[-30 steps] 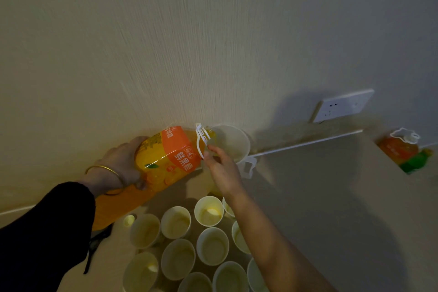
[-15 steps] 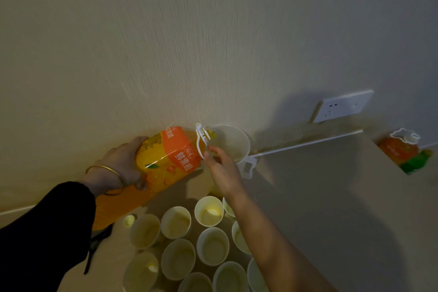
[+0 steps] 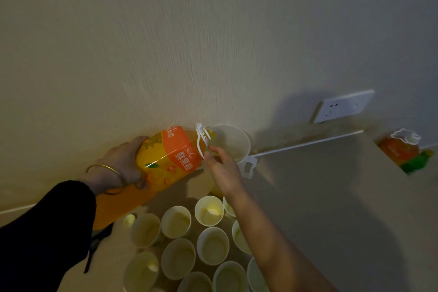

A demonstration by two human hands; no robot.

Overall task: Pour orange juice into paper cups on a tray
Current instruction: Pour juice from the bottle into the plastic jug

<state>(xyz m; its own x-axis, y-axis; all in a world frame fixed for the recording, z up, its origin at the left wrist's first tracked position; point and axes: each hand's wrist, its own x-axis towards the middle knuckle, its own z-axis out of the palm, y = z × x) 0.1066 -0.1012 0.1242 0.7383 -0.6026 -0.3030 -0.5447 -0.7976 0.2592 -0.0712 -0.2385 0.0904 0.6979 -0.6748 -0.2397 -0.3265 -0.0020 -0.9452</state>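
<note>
Above the standing paper cups [image 3: 212, 247]: orange juice bottle [image 3: 170, 156], tilted, my left hand [image 3: 120, 166] curled round its base; raised cup [image 3: 233, 141] at its mouth, pinched by my right hand [image 3: 221, 169]. I'd pour slowly, mouth kept over the rim.

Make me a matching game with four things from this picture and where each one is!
Things:
1. tilted juice bottle
2. raised paper cup
3. wall socket
4. second juice bottle

Places:
A. fixed on the wall, up at the right
B. gripped by the left hand
C. standing upright at the far right, with no hand on it
D. held by the right hand at the pouring bottle's mouth

Pairs: 1-B, 2-D, 3-A, 4-C
</note>
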